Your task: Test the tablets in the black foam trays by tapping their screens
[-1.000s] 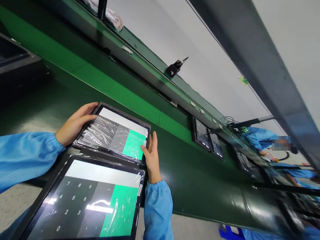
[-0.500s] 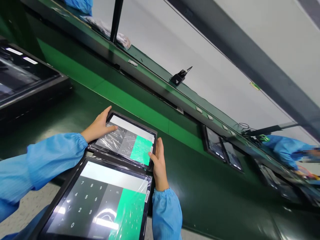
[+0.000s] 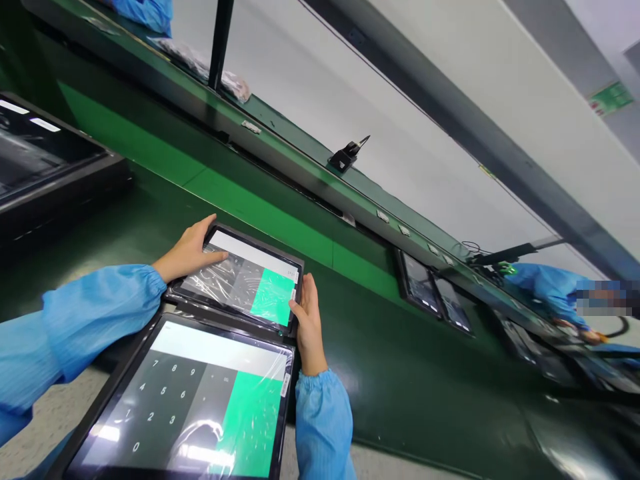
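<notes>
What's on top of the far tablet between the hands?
Far tablet: wrinkled clear film; left hand, thumb over the screen; right hand, thumb at the green side's edge. Whatever lies under the thumbs is covered.

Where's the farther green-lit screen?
Head view, left of centre: the farther green-lit screen is between left hand and right hand, just beyond the nearer screen.

Black device (image 3: 343, 159) on green shelf (image 3: 295, 139), crumpled bag (image 3: 235, 87), apparently plastic, blue-sleeved co-worker (image 3: 547, 287) far right

Right of the held tablet (image 3: 245, 281) — past the right hand (image 3: 310, 327) — bench (image 3: 380, 373) passable to two tablets (image 3: 420, 280); near side blocked by larger tablet (image 3: 193, 400), far left by black screen (image 3: 30, 150).
</notes>
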A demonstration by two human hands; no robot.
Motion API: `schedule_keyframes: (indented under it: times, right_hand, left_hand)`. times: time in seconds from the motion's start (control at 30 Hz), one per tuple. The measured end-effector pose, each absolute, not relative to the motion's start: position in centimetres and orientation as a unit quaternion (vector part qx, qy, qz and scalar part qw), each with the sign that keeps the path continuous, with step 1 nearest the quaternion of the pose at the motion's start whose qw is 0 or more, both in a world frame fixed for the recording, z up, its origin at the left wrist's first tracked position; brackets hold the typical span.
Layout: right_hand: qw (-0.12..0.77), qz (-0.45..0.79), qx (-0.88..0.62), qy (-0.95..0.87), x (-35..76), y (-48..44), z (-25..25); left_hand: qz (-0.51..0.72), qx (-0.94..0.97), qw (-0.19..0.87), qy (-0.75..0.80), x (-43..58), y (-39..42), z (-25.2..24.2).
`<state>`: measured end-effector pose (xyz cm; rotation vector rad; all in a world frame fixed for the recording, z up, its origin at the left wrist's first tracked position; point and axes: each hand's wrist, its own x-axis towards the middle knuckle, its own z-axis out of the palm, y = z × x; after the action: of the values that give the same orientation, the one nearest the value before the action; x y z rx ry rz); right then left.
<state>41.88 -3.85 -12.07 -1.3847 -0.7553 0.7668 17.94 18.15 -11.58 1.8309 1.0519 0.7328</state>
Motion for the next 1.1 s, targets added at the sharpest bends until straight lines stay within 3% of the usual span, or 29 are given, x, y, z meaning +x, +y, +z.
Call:
schedule_keyframes:
  times: [0.27,0.53,1.1]
  right_hand:
    - [0.633,0.338,-0.607,-0.342,42.0,-4.0,-11.9]
    - [0.600,0.330,-0.632,-0.363,41.7,-3.9,-11.8]
    - [0.621,0.342,-0.638,-0.300,41.2,-3.1,-10.8]
  left_hand:
    - [0.309,0.720,0.485,0.388,17.2,18.7,-12.5]
    - [0.326,0.645,0.556,0.409,17.1,17.8,-10.5]
    - [0.329,0.650,0.550,0.409,16.7,17.0,-9.5]
